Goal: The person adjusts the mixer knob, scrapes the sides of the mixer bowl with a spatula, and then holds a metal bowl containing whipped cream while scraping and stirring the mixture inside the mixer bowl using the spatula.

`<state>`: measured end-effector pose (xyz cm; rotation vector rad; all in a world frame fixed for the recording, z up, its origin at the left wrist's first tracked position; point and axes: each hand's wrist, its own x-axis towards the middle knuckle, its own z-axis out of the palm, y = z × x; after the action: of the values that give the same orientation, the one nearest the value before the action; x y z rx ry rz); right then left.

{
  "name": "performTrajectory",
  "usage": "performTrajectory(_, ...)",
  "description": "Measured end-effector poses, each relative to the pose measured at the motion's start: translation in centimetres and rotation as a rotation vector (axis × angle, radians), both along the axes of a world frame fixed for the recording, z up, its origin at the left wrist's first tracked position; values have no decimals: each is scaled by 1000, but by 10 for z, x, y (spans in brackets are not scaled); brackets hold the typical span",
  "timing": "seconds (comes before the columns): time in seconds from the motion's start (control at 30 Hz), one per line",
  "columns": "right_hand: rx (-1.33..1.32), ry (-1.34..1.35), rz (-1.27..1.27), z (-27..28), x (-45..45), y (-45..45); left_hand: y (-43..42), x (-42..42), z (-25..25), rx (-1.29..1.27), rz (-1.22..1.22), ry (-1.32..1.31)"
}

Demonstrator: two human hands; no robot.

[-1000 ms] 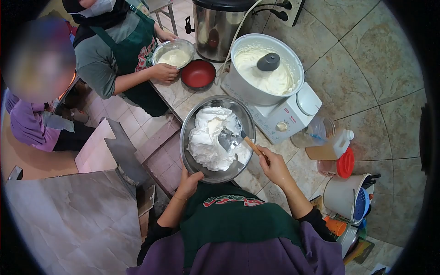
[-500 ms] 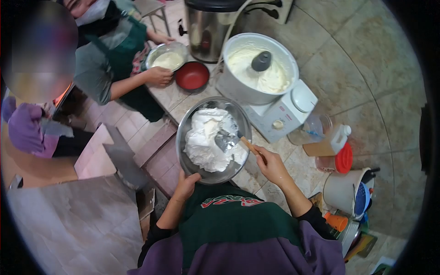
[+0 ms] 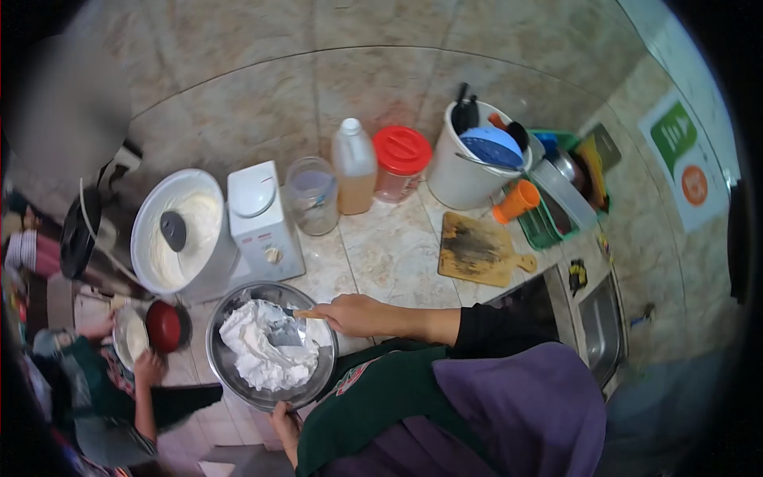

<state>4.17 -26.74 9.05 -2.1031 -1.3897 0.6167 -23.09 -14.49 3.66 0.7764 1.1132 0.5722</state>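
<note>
A metal bowl (image 3: 214, 356) is in front of me at the counter, with a mound of fluffy white cream (image 3: 258, 362) inside. My right hand (image 3: 350, 315) is closed around the wooden handle of a spatula (image 3: 308, 314). Its flat, shiny blade rests in the cream and is partly coated. At the bowl's near edge, my left hand (image 3: 284, 423) grips the rim; some of its fingers are hidden beneath the bowl. Just beyond stands a white stand mixer (image 3: 266, 238), its tub (image 3: 143, 246) holding pale cream around a grey centre post.
Along the wall stand a clear jug (image 3: 312, 199), a bottle of amber liquid (image 3: 354, 171), a red-lidded jar (image 3: 401, 163) and a utensil bucket (image 3: 457, 179). A cutting board (image 3: 477, 250) lies near a sink (image 3: 600, 326). At left, another person's hand (image 3: 149, 368) holds a bowl beside a red bowl (image 3: 164, 326).
The view has swung to the right, so the mixer and bowl now appear further left and the sink shows. Both hands keep their hold; the spatula blade stays in the cream.
</note>
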Motion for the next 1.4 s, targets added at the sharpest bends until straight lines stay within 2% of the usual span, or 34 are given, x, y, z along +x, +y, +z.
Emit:
performTrajectory(0.07,12,-3,-55,7,-6,-8,4,-2,2,47,-1,-62)
performTrajectory(0.13,-31,44,-71,19,-5,-16,11,-15,-7,153,-204,90)
performTrajectory(0.27,-80,40,-97,20,-5,-20,10,-4,9,154,-200,180)
performTrajectory(0.37,-73,40,-108,12,-3,-20,18,-5,-4,241,-347,240)
performTrajectory(0.43,-72,-3,-59,19,-4,-20,17,0,-15,144,-55,-45)
performTrajectory(0.57,-146,68,-69,40,-3,-20,13,3,-7,148,-59,-40)
performTrajectory(0.63,-144,76,-41,41,-3,-19,17,-6,-11,338,-238,42)
performTrajectory(0.67,-142,75,-36,39,-4,-18,18,-9,-13,340,-232,42)
performTrajectory(0.73,-156,84,-32,32,-4,-15,13,-3,6,107,-175,77)
performTrajectory(0.87,-145,95,10,25,-4,-8,15,-15,-19,200,-91,-1)
performTrajectory(0.93,-196,96,26,25,-4,-1,3,-1,21,89,-98,74)
performTrajectory(0.97,-182,101,53,23,-4,2,4,-6,17,102,-71,83)
performTrajectory(1.03,-153,102,59,11,1,6,12,-14,-19,-63,-21,56)
performTrajectory(1.07,-91,111,62,-1,3,7,12,-15,-51,-59,128,21)
performTrajectory(1.1,-29,115,84,-10,9,8,4,-6,-11,-143,-7,85)
performTrajectory(1.13,-40,91,71,-8,10,11,-4,5,2,-57,69,60)
performTrajectory(1.17,-52,54,61,-6,11,14,4,-15,-31,-140,16,58)
performTrajectory(1.2,-46,70,90,-10,15,18,1,-11,-31,-156,94,3)
performTrajectory(1.27,-37,85,120,-6,16,30,-6,6,-8,51,114,-46)
performTrajectory(1.33,1,59,154,-1,20,33,-9,10,-9,67,218,-135)
performTrajectory(1.4,-69,36,163,2,22,39,-9,20,-9,62,261,-225)
